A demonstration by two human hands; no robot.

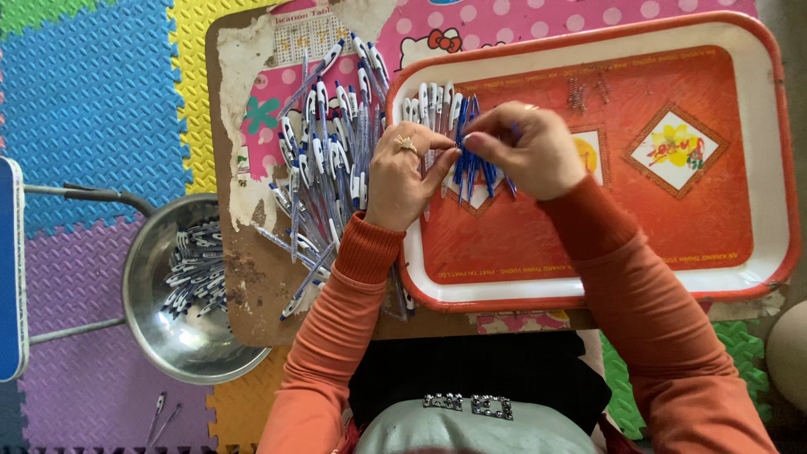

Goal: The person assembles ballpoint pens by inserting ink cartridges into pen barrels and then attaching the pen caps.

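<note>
At the left end of an orange tray, both hands meet over a small bunch of pens. Left hand (403,176), with a gold ring on one finger, lies palm down across the tray's left rim, its thumb and fingertips pinching the blue pen parts (467,160) from the nine o'clock side. Right hand (525,147) comes in from three o'clock, fingers curled and closed on the top of the same blue bunch, so both hands grasp it between them. The bunch hangs roughly upright in the view, its blue ends fanning out toward six o'clock, just above the tray floor.

Just at eleven o'clock of the hands, a row of white-and-blue pens (429,102) lies side by side against the tray's upper left corner. The orange tray (731,244) has a white rim and a printed diamond motif at its three o'clock side; a few small metal springs (580,92) rest near its twelve o'clock edge.

Further toward nine o'clock, a large loose pile of pens (324,155) covers a worn wooden board (252,286). Beyond that, at about eight o'clock, a steel bowl (181,336) on the coloured foam floor mat (92,92) holds more pen parts (197,269). Orange sleeves cover both forearms.
</note>
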